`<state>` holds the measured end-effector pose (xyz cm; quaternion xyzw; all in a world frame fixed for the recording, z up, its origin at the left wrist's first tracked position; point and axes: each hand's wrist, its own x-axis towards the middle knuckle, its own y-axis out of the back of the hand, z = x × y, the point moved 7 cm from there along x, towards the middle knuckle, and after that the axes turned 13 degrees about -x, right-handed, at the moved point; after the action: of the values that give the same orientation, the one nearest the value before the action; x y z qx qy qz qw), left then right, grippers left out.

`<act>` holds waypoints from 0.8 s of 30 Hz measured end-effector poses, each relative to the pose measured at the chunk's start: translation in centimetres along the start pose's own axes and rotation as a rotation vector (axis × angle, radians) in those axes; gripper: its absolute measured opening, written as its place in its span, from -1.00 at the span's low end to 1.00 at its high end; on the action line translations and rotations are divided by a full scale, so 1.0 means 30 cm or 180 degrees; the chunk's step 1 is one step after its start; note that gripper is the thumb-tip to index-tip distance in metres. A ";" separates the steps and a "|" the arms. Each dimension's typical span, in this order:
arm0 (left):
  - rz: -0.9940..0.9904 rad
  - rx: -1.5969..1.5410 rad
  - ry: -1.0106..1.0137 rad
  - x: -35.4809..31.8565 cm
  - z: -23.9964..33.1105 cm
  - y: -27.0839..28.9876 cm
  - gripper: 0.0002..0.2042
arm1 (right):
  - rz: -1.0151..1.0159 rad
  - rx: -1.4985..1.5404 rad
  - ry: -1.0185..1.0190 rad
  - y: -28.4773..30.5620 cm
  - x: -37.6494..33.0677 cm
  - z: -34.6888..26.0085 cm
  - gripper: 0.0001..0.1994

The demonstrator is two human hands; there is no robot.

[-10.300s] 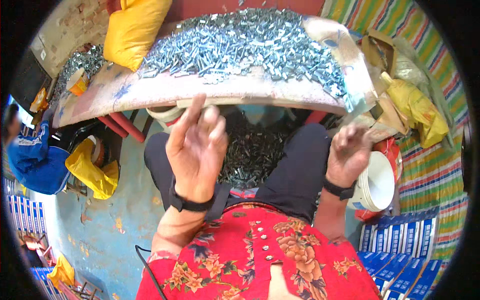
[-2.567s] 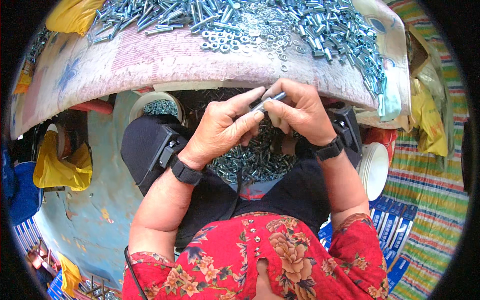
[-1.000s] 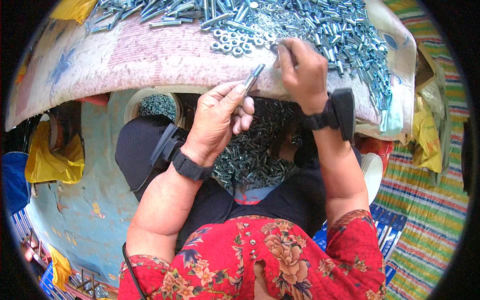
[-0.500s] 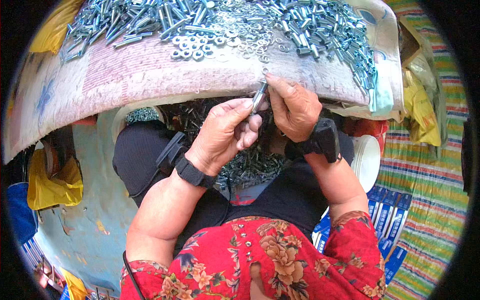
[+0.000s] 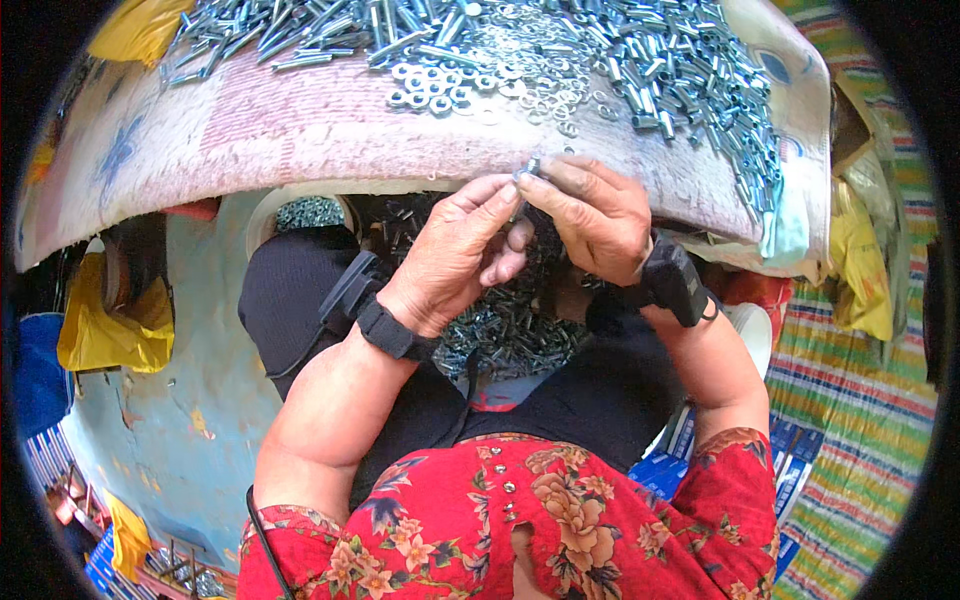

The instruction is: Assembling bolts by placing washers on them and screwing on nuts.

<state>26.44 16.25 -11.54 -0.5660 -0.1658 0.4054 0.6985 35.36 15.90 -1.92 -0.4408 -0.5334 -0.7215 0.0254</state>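
Over my lap, at the near edge of the cloth-covered table [image 5: 330,160], I hold a slim metal sleeve anchor bolt [image 5: 532,167]. My left hand [image 5: 455,250] is closed, thumb and fingers pinching the bolt's lower part and hiding much of it. My right hand [image 5: 597,215] is closed too, its thumb and fingertips at the upper end. Any small part between those fingertips is hidden. Just beyond lie loose ring washers [image 5: 570,105] and a patch of hex nuts [image 5: 430,90].
Long bolts [image 5: 300,40] heap at the table's far left, short metal sleeves [image 5: 650,85] at the right. Below my hands, many metal parts [image 5: 510,340] fill a container between my knees. A white bucket [image 5: 262,222] of small parts stands by my left knee. Blue boxes [image 5: 660,475] lie at right.
My right fingers have come from beside the bolt onto its upper end and now cover more of it. The whole view has shifted slightly, with the table's contents appearing further right.
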 end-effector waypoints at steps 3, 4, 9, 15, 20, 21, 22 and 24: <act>0.0273 0.0083 -0.0349 -0.030 0.061 0.018 -0.77 | -0.0143 0.0005 -0.0862 -0.036 0.063 0.061 -0.74; 0.0338 0.0092 -0.0500 -0.036 0.073 0.034 -0.76 | 0.0184 -0.0012 -0.0932 -0.058 0.097 0.086 -0.84; 0.0371 0.0187 -0.0567 -0.054 0.111 0.059 -0.75 | -0.0951 -0.0966 -0.1276 -0.251 0.166 0.159 -0.78; 0.0367 0.0194 -0.0559 -0.055 0.124 0.061 -0.76 | -0.1834 -0.1083 -0.1500 -0.300 0.183 0.193 -0.78; 0.0434 0.0246 -0.0582 -0.053 0.125 0.059 -0.74 | -0.1217 0.0599 -0.1725 -0.183 0.184 0.207 -0.85; 0.0432 0.0227 -0.0592 -0.055 0.127 0.056 -0.74 | -0.1235 0.1042 -0.1974 -0.144 0.176 0.193 -0.87; 0.0333 0.0329 -0.0523 -0.056 0.122 0.043 -0.75 | -0.1237 0.1564 -0.2340 -0.130 0.136 0.190 -0.85; 0.0220 0.0423 -0.0439 -0.056 0.108 0.024 -0.76 | -0.1358 0.1741 -0.2181 -0.107 0.109 0.134 -0.84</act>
<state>22.88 17.13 -10.83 -0.4946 -0.1666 0.4773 0.7070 34.18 21.89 -1.98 -0.5109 -0.7596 -0.3575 -0.1852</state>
